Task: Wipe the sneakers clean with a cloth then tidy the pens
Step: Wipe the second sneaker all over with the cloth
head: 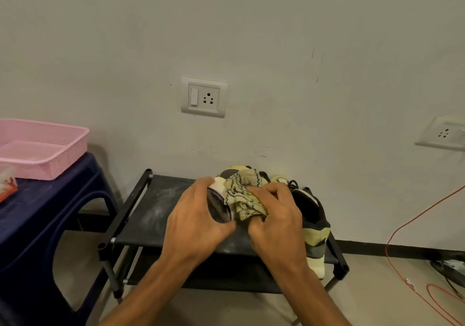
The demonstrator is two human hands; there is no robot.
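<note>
Left hand [198, 215]: fingers clasp the sneaker [218, 207]
Right hand [274, 215]: fingers clutch cloth [242, 194] against it
Shoe rack [156, 212]: second sneaker [310, 212], three o'clock
Pink basket [73, 149]: on blue stool [50, 200], nine o'clock

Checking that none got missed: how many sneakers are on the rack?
2: the held sneaker, gripped by the left hand under the cloth; the second sneaker at the right of the rack. Others may be hidden.
</note>
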